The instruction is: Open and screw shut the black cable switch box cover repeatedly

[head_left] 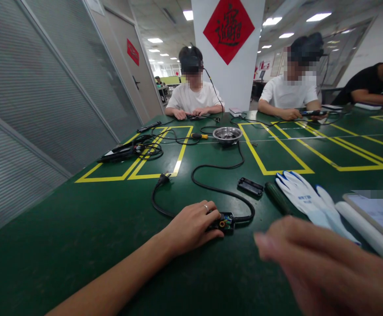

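Note:
My left hand (191, 224) lies over an open black adapter housing (228, 223), its fingers wrapped round the left part. A circuit board with a copper-coloured coil shows at the uncovered right end. One black cord (248, 215) leaves that end and winds back across the table; another runs from behind my hand to a plug (164, 178). A separate black cover (250, 187) rests beyond the housing. My right hand (323, 267) is raised at the near right, blurred, with thumb and fingers drawn together; whatever may be between them is hidden.
A metal bowl (227, 135) with dark bits and a yellow-black screwdriver (199, 136) stand farther back. Tangled cables (145, 149) lie left. A white-blue glove (305, 197), dark green cylinder (278, 197) and tablet-like device (375, 215) are right. Several people sit across the green table (79, 232).

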`<action>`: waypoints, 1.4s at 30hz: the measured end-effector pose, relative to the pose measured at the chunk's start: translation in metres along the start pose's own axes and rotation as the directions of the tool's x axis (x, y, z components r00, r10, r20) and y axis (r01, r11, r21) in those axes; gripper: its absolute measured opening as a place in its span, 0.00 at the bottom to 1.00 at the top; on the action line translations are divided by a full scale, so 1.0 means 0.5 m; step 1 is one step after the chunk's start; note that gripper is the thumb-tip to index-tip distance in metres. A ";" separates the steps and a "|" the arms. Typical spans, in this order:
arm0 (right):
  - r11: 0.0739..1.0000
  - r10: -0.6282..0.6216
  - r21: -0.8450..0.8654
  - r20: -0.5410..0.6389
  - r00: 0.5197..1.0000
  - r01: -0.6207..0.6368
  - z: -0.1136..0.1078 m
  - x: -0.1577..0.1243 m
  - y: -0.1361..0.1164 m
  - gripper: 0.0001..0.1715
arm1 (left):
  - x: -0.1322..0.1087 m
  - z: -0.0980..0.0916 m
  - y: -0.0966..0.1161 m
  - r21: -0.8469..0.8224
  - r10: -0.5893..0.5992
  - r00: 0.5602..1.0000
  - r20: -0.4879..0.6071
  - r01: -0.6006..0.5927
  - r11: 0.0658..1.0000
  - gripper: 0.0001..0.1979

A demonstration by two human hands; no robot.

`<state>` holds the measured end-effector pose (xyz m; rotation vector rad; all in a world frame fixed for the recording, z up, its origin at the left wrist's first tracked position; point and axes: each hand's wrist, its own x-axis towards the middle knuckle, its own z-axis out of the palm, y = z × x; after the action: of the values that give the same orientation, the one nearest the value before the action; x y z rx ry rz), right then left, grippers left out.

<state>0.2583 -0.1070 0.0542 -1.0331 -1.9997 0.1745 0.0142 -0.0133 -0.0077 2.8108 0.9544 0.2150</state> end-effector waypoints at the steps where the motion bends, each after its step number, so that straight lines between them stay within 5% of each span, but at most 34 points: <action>1: 0.998 -0.042 -0.038 0.048 0.998 0.044 0.009 0.024 0.042 0.25 | 0.000 -0.001 0.001 -0.002 -0.006 1.000 -0.008 0.006 1.000 0.15; 5: 0.887 0.038 -0.458 0.200 0.979 0.060 0.066 0.077 0.210 0.22 | 0.002 -0.004 0.002 -0.041 -0.018 0.999 -0.043 0.016 0.999 0.29; 9: 0.866 0.058 -0.495 0.245 0.968 0.074 0.107 0.053 0.280 0.21 | -0.001 -0.010 0.001 -0.046 -0.024 1.000 0.007 0.024 0.999 0.23; 28: 0.896 0.087 -0.443 0.096 0.992 -0.035 0.112 0.027 0.287 0.13 | -0.002 -0.013 -0.003 -0.073 -0.060 0.998 0.008 0.061 0.995 0.25; 31: 0.906 0.088 -0.418 0.035 0.996 -0.065 0.107 0.028 0.276 0.13 | -0.002 -0.013 -0.006 -0.098 -0.057 0.998 -0.030 0.054 0.994 0.29; 38: 0.925 0.141 -0.341 -0.111 0.984 -0.171 0.087 0.030 0.244 0.13 | -0.004 -0.021 -0.010 -0.199 -0.134 0.970 -0.202 0.094 0.976 0.14; 42: 0.953 0.287 -0.079 -0.087 0.954 -0.294 0.080 0.029 0.203 0.11 | -0.003 -0.022 -0.003 -0.309 -0.195 0.944 -0.265 0.109 0.945 0.11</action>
<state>0.2856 -0.0211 -0.0090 -1.3722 -1.7947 0.2007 0.0101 -0.0118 0.0026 2.4620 1.0941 0.7065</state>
